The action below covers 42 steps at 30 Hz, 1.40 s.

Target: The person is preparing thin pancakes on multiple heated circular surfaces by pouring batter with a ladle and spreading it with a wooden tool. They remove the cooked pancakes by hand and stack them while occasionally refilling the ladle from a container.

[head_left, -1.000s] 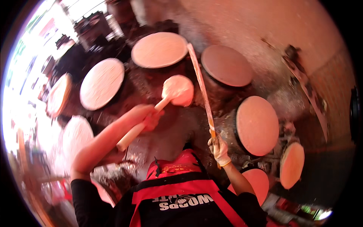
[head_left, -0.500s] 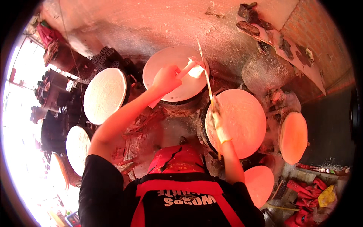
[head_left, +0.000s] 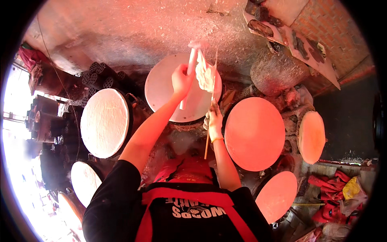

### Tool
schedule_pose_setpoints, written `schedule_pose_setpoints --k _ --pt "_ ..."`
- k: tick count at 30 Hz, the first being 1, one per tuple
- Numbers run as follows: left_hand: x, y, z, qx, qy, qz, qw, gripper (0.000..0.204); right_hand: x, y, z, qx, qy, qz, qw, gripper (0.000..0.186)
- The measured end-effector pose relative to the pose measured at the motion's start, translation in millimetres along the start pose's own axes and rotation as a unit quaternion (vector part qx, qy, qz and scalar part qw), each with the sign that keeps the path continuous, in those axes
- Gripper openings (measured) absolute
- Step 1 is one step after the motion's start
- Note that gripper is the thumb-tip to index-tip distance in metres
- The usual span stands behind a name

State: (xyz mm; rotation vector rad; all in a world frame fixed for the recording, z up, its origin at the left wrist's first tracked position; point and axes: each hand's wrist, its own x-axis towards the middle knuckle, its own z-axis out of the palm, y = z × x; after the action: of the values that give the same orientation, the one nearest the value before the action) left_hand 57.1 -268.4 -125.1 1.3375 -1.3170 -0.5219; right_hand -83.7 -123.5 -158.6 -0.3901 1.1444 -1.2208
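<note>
My left hand [head_left: 182,82] is closed round a pale, thick-handled tool [head_left: 192,60], its blurred wider head pointing away from me. It is over the far middle round griddle [head_left: 161,86], which has a pale, flat top. My right hand [head_left: 214,120] grips a long thin stick [head_left: 207,147] at that griddle's near right edge, the stick's narrow tip reaching toward the wall. Between the tool and the stick is a crumpled, thin white sheet [head_left: 206,75], lying along the stick; its material I cannot tell for sure.
Other round griddles surround me: a right one [head_left: 254,134], a far right one [head_left: 311,137], a near right one [head_left: 277,196], a left one [head_left: 105,123] and a near left one [head_left: 85,183]. Black pierced coal cylinders [head_left: 100,74] are stacked at left. Red cloth [head_left: 332,187] lies lower right.
My right hand and the stick have moved left, off the right griddle. The left hand's tool has swung more upright, and more of the white sheet shows beside the stick. The whole view has shifted.
</note>
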Motion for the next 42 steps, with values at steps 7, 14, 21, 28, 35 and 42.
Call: schedule_pose_setpoints --k 7,14,21,28,35,42 --pt "23.7 47.3 -105.2 -0.333 -0.191 -0.301 0.873 0.025 -34.4 65.6 42.7 0.11 0.14 -0.058 0.982 0.041" --pt "-51.9 22.6 -224.1 -0.233 -0.215 -0.325 0.891 0.017 61.5 40.2 109.1 -0.032 0.141 -0.045 0.989 0.04" --pt "-113.3 11.8 -288.3 -0.285 -0.151 -0.379 0.867 0.029 10.9 24.2 92.0 -0.107 0.05 0.003 0.993 0.04" --pt "-148.7 -10.9 -312.1 -0.282 -0.069 -0.409 0.865 0.029 -33.1 72.8 86.9 -0.073 0.127 -0.056 0.988 0.04" --pt "-164.0 3.2 -299.1 -0.334 -0.026 -0.426 0.841 0.023 25.7 36.1 123.0 -0.156 0.047 -0.003 0.987 0.037" --pt "-187.3 9.9 -286.9 -0.32 0.026 -0.466 0.824 0.026 -9.2 13.1 53.9 -0.161 0.074 -0.001 0.984 0.037"
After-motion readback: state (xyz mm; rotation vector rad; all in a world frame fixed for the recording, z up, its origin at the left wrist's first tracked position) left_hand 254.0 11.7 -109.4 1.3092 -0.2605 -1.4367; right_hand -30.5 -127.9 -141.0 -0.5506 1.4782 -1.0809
